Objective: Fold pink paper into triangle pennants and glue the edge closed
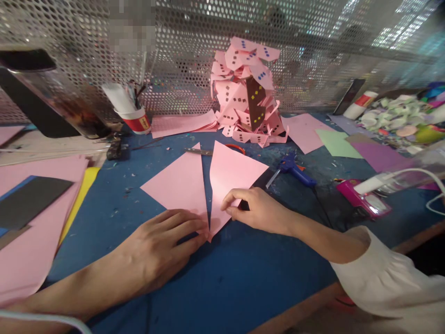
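left hand (163,243) rests on pink paper (177,185), right hand (259,208) touches its edge; beyond the right hand lies a blue glue gun (295,170).

The left hand (170,241) lies palm down, its fingers stretched close together, the thumb pointing the same way alongside them; the bare left forearm (86,283) slants back behind it. Just past those fingertips, the right hand (252,206) arches, thumb and forefinger bent toward each other, right forearm (309,232) angling away behind.
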A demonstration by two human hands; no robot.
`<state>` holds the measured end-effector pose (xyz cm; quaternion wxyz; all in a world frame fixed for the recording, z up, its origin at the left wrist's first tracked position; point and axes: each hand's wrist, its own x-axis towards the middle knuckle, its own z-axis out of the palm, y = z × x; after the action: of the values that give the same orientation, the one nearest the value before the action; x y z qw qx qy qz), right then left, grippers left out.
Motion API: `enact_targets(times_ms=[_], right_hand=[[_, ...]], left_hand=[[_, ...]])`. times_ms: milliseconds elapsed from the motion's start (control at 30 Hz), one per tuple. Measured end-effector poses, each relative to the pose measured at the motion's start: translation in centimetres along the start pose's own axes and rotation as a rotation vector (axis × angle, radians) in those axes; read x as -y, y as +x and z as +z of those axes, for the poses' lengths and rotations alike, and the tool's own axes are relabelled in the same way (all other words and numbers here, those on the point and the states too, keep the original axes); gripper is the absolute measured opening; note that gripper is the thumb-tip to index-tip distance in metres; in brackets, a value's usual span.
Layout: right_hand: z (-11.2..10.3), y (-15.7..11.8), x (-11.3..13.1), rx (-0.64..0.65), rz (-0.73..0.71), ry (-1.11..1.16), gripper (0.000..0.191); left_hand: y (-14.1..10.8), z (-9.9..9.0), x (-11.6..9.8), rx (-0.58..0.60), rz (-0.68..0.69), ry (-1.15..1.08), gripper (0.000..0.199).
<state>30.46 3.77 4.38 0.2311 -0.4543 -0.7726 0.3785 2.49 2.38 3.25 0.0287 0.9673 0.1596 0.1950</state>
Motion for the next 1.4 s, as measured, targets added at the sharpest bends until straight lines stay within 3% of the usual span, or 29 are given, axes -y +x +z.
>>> enact_targets(times_ms=[1400], right_hand=[[0.41,-0.5,0.46,0.031,0.035,0.043,0.016]], left_hand=[[-0.36,-0.31,0.1,0.089,-0.018,-0.047,0.039]])
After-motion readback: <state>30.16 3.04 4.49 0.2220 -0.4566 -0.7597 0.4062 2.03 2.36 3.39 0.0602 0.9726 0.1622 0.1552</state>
